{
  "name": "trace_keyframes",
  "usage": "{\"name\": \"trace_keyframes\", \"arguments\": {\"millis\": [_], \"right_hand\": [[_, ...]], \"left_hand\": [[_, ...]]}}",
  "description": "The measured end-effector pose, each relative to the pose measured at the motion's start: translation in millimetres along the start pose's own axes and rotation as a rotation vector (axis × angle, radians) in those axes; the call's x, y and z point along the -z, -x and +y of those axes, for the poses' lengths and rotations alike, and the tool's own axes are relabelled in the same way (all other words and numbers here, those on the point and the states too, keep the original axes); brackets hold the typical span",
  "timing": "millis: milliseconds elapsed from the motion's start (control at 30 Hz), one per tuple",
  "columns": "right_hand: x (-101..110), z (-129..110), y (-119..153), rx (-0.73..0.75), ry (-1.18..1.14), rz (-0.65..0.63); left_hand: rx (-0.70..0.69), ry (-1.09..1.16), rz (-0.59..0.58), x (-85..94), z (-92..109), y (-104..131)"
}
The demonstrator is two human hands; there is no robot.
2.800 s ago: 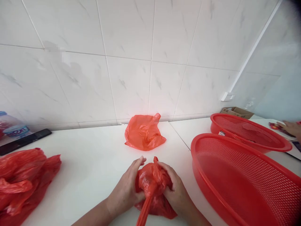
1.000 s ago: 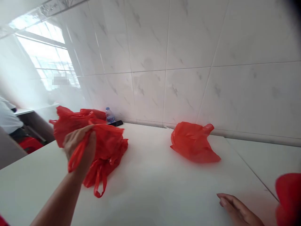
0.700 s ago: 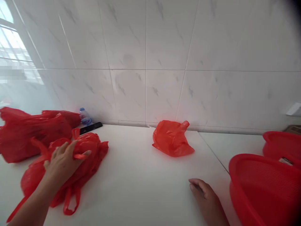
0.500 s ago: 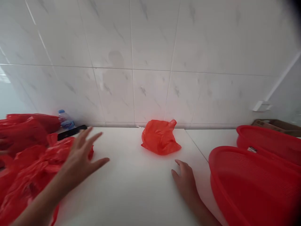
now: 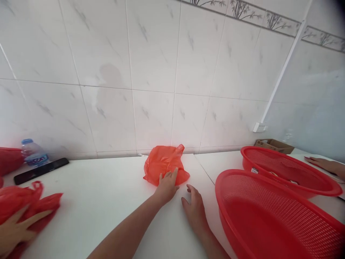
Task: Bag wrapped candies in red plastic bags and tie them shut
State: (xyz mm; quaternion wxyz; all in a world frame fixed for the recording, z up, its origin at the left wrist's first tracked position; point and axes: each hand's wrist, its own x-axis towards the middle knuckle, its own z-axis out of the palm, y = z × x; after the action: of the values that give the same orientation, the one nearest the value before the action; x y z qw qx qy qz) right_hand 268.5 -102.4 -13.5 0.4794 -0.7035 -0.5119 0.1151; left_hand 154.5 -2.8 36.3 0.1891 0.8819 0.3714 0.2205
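Observation:
A crumpled red plastic bag (image 5: 163, 162) lies on the white table near the tiled wall. My left hand (image 5: 167, 187) reaches forward to its front side, fingers spread and resting against the plastic without gripping it. Close by on the right, my right hand (image 5: 196, 210) is at the tabletop with thumb and fingers apart, holding nothing. A small gap separates it from the bag. What the bag contains, if anything, is hidden.
Two red mesh baskets (image 5: 223, 183) stand on the right, with a brown box (image 5: 275, 145) behind. At left are more red bags (image 5: 16, 201) with another person's hand (image 5: 17, 232), a phone (image 5: 41, 171) and a water bottle (image 5: 33, 154). A further person's hand (image 5: 326, 165) shows far right.
My left hand has moved right, from beside the left-hand bags to the single bag. My right hand stays near that bag. The view has turned right, and other people's hands show more clearly.

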Motion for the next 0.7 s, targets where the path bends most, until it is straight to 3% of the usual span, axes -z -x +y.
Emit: {"name": "trace_keyframes", "arguments": {"millis": [100,267,367,500,600,633,700], "right_hand": [[-0.7,0.5,-1.6,-0.044,-0.060,0.013],[-0.8,2.1,-5.9,0.116,0.140,0.019],[-1.5,-2.2,-0.5,0.245,0.183,-0.064],[-0.2,-18.8,29.9,0.315,0.182,-0.162],[30.2,-30.8,42.2,0.257,0.116,-0.187],[50.7,-33.3,37.5,0.226,0.046,-0.271],[105.7,-35.0,13.0,0.190,0.043,-0.233]], "left_hand": [[-0.012,0.021,-0.030,-4.2,3.0,21.8],[-0.008,0.106,-0.066,10.7,17.2,61.8],[0.081,0.103,0.057,21.7,16.9,62.4],[0.274,0.079,0.170,24.4,-1.1,50.3],[0.292,0.135,0.165,20.8,-18.2,45.9],[0.279,0.173,0.163,20.1,-23.0,45.6],[0.264,0.274,0.156,20.8,-30.5,46.1]]}}
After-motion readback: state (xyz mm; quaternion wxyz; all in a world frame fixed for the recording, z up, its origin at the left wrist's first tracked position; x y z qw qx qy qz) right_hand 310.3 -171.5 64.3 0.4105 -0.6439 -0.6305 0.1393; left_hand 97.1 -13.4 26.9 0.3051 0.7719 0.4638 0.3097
